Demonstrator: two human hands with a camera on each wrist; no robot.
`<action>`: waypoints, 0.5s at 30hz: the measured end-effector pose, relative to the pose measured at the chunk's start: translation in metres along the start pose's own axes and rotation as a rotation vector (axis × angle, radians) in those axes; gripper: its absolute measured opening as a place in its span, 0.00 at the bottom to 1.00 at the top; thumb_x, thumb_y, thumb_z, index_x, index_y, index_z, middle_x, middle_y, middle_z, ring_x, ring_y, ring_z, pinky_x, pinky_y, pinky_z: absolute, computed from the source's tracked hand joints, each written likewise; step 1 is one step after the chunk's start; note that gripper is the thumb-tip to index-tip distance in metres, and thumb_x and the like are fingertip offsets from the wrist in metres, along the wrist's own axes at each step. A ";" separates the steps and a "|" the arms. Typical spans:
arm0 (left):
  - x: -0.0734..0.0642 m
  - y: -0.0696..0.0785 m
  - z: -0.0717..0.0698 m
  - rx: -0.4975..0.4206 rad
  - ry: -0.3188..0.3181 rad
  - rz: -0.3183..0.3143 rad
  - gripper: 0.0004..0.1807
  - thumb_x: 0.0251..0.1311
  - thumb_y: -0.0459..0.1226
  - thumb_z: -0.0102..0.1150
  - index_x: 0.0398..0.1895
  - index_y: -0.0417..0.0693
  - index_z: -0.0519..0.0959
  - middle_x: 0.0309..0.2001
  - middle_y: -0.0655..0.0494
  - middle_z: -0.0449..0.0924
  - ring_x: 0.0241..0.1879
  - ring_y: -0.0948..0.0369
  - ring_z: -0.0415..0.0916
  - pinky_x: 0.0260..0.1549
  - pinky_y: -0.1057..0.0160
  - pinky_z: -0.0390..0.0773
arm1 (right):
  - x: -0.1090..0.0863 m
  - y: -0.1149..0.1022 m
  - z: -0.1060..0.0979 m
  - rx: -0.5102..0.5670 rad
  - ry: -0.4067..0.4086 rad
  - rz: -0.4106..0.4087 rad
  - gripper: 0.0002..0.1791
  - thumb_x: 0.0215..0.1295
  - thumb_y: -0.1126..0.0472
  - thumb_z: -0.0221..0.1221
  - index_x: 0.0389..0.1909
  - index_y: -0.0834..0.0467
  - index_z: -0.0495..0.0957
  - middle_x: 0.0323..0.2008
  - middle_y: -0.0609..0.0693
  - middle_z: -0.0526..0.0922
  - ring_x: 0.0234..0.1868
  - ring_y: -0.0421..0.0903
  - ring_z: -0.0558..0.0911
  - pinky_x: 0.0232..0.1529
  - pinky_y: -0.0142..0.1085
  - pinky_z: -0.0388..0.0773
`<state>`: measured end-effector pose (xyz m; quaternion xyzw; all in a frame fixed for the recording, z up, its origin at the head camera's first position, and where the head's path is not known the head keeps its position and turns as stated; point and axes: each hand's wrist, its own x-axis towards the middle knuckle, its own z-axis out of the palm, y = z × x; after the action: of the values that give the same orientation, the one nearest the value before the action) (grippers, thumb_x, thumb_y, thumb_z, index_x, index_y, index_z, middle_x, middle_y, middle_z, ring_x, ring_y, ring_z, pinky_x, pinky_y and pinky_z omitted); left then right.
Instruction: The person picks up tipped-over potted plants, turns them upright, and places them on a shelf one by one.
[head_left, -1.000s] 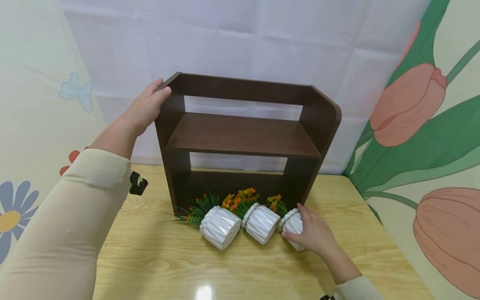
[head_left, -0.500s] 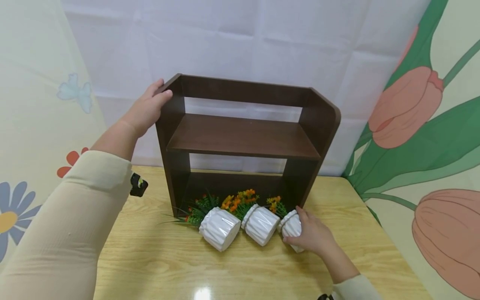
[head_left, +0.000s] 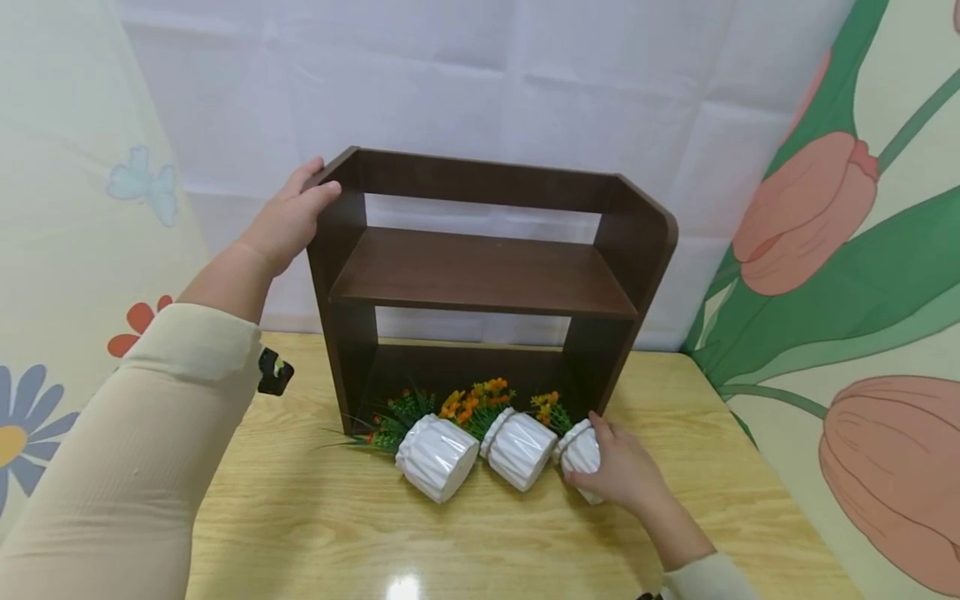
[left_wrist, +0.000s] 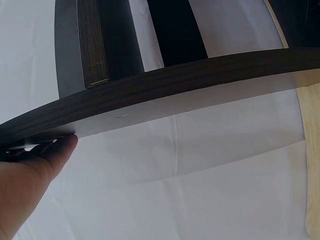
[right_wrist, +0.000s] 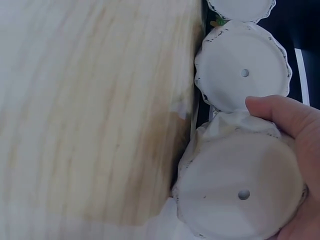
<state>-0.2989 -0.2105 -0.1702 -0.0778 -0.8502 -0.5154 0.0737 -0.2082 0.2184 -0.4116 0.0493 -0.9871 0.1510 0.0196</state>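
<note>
A dark brown two-tier shelf [head_left: 483,271] stands tilted on the wooden table. My left hand [head_left: 288,217] grips the upper edge of its left side panel; in the left wrist view, fingers [left_wrist: 62,150] touch the panel's outer face. Three white fluted flowerpots with artificial flowers lie tipped at the shelf's foot, flowers toward the lower tier: a left pot [head_left: 437,457], a middle pot [head_left: 519,448] and a right pot [head_left: 581,454]. My right hand [head_left: 626,467] holds the right pot, thumb and fingers around it. The right wrist view shows that pot's round base [right_wrist: 240,185] with a small hole.
Behind the shelf hangs a white cloth [head_left: 450,75]. Walls painted with flowers flank the table [head_left: 337,533] at left and right. Orange flowers [head_left: 476,400] and red-dotted greenery [head_left: 401,417] poke into the lower tier.
</note>
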 end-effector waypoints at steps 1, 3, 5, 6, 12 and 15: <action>0.000 0.000 0.000 -0.002 0.001 0.000 0.40 0.72 0.57 0.31 0.79 0.60 0.31 0.80 0.51 0.27 0.78 0.47 0.30 0.73 0.38 0.39 | 0.000 0.000 0.000 0.003 0.003 0.001 0.55 0.47 0.42 0.71 0.72 0.64 0.60 0.63 0.71 0.70 0.60 0.69 0.73 0.58 0.61 0.72; -0.001 0.001 0.000 -0.006 0.002 -0.003 0.40 0.72 0.58 0.31 0.79 0.60 0.32 0.80 0.51 0.27 0.78 0.47 0.30 0.73 0.39 0.39 | -0.001 0.000 0.001 0.017 0.012 0.000 0.55 0.47 0.42 0.71 0.72 0.64 0.60 0.64 0.71 0.70 0.61 0.69 0.73 0.58 0.60 0.71; -0.001 0.001 0.000 -0.012 0.001 -0.004 0.40 0.71 0.58 0.31 0.79 0.60 0.31 0.80 0.51 0.26 0.78 0.48 0.29 0.73 0.39 0.39 | -0.002 0.002 0.001 0.032 0.022 -0.002 0.55 0.47 0.42 0.71 0.72 0.64 0.60 0.64 0.70 0.70 0.61 0.69 0.72 0.58 0.60 0.71; -0.002 0.001 0.000 -0.012 -0.001 -0.005 0.40 0.71 0.58 0.31 0.79 0.60 0.31 0.80 0.52 0.26 0.78 0.48 0.29 0.73 0.39 0.39 | -0.003 0.003 0.002 0.038 0.031 -0.007 0.55 0.47 0.42 0.71 0.72 0.65 0.60 0.64 0.71 0.70 0.62 0.69 0.72 0.59 0.60 0.71; -0.003 0.002 0.002 -0.019 -0.004 -0.012 0.40 0.71 0.58 0.31 0.79 0.62 0.31 0.80 0.52 0.26 0.78 0.48 0.30 0.73 0.39 0.39 | -0.009 0.006 0.001 0.061 0.067 -0.023 0.55 0.47 0.43 0.71 0.72 0.65 0.60 0.65 0.71 0.69 0.63 0.69 0.70 0.60 0.61 0.70; -0.002 0.002 0.002 -0.020 -0.002 -0.013 0.40 0.71 0.58 0.31 0.79 0.63 0.31 0.80 0.52 0.27 0.78 0.48 0.30 0.73 0.39 0.39 | -0.012 0.007 0.001 0.064 0.083 -0.031 0.54 0.48 0.43 0.71 0.72 0.64 0.60 0.65 0.71 0.69 0.63 0.69 0.70 0.60 0.61 0.70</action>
<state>-0.2964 -0.2080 -0.1694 -0.0734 -0.8455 -0.5244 0.0686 -0.1970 0.2257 -0.4153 0.0588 -0.9793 0.1839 0.0612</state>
